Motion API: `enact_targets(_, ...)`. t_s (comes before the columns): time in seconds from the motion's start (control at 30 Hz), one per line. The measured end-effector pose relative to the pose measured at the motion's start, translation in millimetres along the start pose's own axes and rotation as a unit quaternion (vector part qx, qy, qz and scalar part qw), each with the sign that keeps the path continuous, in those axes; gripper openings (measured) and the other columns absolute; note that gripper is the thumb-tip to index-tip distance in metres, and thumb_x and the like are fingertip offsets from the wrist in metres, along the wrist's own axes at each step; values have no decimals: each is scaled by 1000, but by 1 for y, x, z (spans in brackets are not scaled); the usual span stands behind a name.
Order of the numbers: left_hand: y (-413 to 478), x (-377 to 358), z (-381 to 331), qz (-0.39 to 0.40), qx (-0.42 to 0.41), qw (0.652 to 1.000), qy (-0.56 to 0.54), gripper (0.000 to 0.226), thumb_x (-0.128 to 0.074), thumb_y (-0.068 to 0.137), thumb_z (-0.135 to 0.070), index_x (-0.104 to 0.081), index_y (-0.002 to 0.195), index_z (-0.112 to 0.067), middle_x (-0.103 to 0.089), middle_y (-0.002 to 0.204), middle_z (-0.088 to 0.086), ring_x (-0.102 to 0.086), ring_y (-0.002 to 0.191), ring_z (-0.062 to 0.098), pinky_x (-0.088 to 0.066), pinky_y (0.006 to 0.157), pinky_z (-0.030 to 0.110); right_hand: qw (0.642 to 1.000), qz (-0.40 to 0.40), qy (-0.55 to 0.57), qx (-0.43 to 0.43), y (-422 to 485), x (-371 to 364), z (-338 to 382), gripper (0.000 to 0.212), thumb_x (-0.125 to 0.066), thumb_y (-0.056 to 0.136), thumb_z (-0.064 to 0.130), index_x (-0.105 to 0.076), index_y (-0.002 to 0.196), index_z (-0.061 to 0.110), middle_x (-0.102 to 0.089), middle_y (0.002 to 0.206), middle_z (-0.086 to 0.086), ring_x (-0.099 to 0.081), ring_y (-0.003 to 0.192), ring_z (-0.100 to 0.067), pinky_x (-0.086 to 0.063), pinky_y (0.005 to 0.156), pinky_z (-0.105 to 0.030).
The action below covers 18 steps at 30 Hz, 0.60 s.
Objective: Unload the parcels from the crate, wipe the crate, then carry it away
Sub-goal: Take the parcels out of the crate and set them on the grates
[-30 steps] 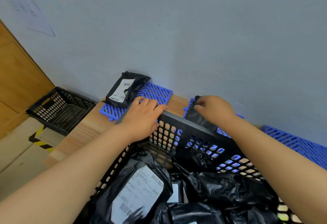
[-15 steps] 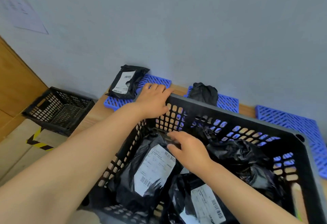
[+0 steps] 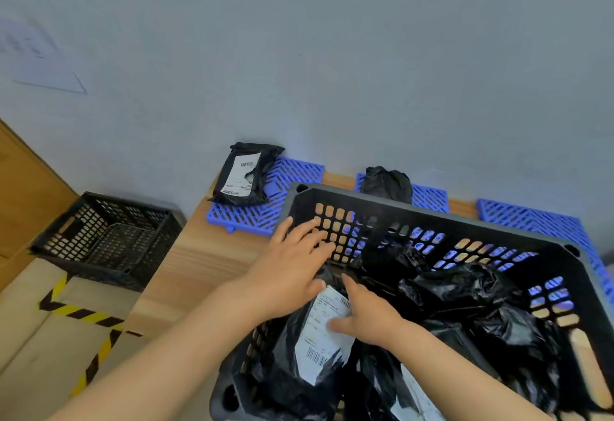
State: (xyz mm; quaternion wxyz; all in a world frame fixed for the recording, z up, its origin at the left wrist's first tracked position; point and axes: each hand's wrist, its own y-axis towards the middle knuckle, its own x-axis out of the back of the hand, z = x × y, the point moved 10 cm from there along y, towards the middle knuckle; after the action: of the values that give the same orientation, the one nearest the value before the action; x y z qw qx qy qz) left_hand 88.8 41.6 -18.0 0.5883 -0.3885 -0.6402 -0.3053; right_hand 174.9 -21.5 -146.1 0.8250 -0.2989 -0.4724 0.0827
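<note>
Step in hand is unloading. The black perforated plastic crate (image 3: 432,213) sits on the pale wooden table (image 3: 206,254), packed with black poly-bag parcels.

Left hand (image 3: 289,277) is open, fingers spread straight over the crate's left inner wall, holding nothing. Right hand (image 3: 368,321) lies flat on the white-labelled black parcel (image 3: 319,347); thumb and forefinger are straight and no pinch is visible.

To do it well: get both hands under the bag's edges, not on the label, since the film looks slippery. Lift it clear of the rim and set it on the blue slatted plastic mat (image 3: 252,214) beside the labelled parcel already there (image 3: 244,178).

Hard to see:
- Right hand's other fingers are hidden.
- Crate's near edge is cut off.
- Parcel count under the crumpled bags (image 3: 458,287) is unknowable.
- No wiping cloth is in view.
</note>
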Motion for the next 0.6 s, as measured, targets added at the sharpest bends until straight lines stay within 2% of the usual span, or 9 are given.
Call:
enact_targets(0.17, -12, 2, 7, -32, -12, 999, 4, 55, -45, 94, -38, -34, 145, -21, -34, 150, -4, -7, 145, 15, 18, 111, 34, 998, -2, 54, -34, -3, 3, 0, 100, -71, 74, 55, -18, 149, 17, -44, 143, -2, -43, 128, -20, -40, 102, -32)
enact_targets(0.3, -10, 4, 7, -36, -14, 999, -18, 48, -45, 93, -39, -43, 139, -23, -47, 141, -7, -18, 143, 13, 17, 111, 33, 989, 15, 143, -39, -14, 11, 2, 78, -76, 74, 42, -41, 138, 15, -50, 130, 6, -50, 118, -15, -41, 96, -24)
enact_targets(0.37, -11, 4, 7, -36, -16, 999, -25, 48, -44, 93, -43, -44, 138, -25, -50, 138, -8, -21, 141, 11, 20, 109, 31, 984, 15, 177, -35, -19, 12, 2, 58, -79, 71, 39, -55, 121, 19, -58, 117, 10, -58, 108, -14, -47, 93, -27)
enact_targets(0.47, -11, 5, 8, -40, -13, 998, -42, 55, -43, 92, -49, -38, 142, -25, -48, 140, -8, -23, 140, 10, 16, 112, 32, 973, -14, 229, -26, -29, 19, 2, 32, -80, 71, 31, -61, 96, 22, -65, 99, 8, -63, 93, -12, -50, 80, -24)
enact_targets(0.6, -13, 8, 8, -38, -9, 997, -62, 72, -42, 91, -56, -17, 150, -23, -38, 147, -8, -23, 140, 8, 9, 117, 35, 959, -86, 268, -32, -46, 45, -2, 36, -82, 68, 33, -62, 96, 22, -68, 96, 8, -65, 87, -8, -49, 73, -22)
